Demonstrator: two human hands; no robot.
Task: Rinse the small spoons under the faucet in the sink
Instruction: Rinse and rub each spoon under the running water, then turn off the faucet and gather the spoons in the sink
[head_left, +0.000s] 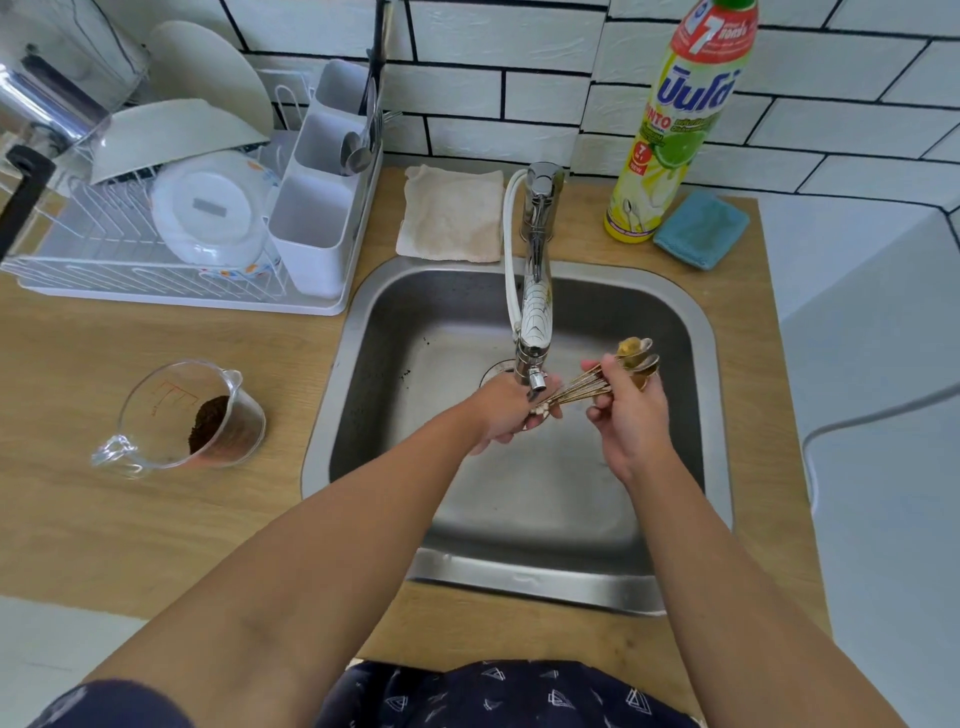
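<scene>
Gold-coloured small metal spoons (602, 376), a fanned bunch of them, sit over the stainless steel sink (691, 332), and I've got both hands on them. My left hand (506, 410) is curled around the handle ends, right under the nozzle of the chrome faucet (535, 306); my right hand (631, 415) pinches the stems further along, fingers closed on them just short of the bowls.

Here's the relation that matters: the bunch runs from near-left to far-right, handle tips low by the left hand, bowls up and out past the right hand's fingertips. So the bowls lie to the right of the spout, clear of it, while the handle ends are the part sitting beneath the outlet. To my eye, getting the bowls rinsed means sliding the whole bunch leftward along its own axis, and the right hand is the nearer one to steer that.

Hard to make out: I can't tell whether water is running; no stream shows clearly below the nozzle. The spout covers part of my left hand, so its exact grip is hidden. The spoon count is unclear where the stems overlap. One bowl looks coated in something yellowish, though that's blurry.
</scene>
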